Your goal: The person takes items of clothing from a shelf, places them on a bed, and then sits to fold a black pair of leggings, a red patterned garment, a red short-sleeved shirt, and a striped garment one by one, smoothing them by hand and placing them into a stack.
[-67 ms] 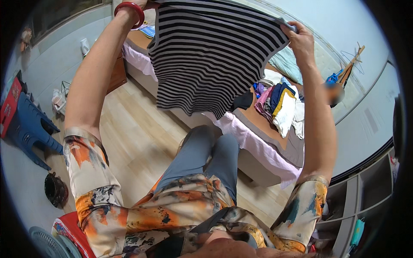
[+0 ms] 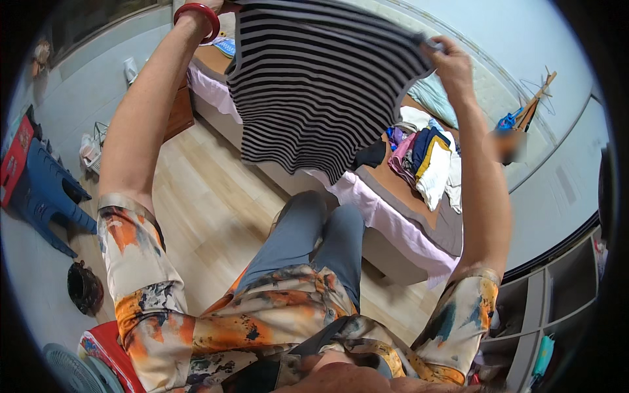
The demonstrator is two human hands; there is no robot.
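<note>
A black-and-grey striped top (image 2: 314, 92) hangs spread out between my raised hands, its lower hem loose in the air in front of the bed. My right hand (image 2: 453, 64) pinches its upper right corner, the fingers closed on the cloth. At the top edge of the view my left hand (image 2: 226, 6) grips the upper left corner; much of that hand is cut off by the frame. A red bangle (image 2: 213, 21) circles my left wrist. Behind the top, a heap of clothes (image 2: 429, 157) in white, navy, yellow, pink and purple lies on the bed, partly hidden by the cloth.
The bed (image 2: 419, 229) with a brown mat and pink sheet runs along the far side. Blue stools (image 2: 52, 177) and a dark pot (image 2: 85, 288) stand at left, a fan (image 2: 69, 370) at lower left. Grey open shelves (image 2: 534, 301) are at right, hangers (image 2: 540, 95) beyond.
My right hand has shifted slightly left, drawing the top's right corner inward. The hem sways a little; my left hand stays nearly in place.
</note>
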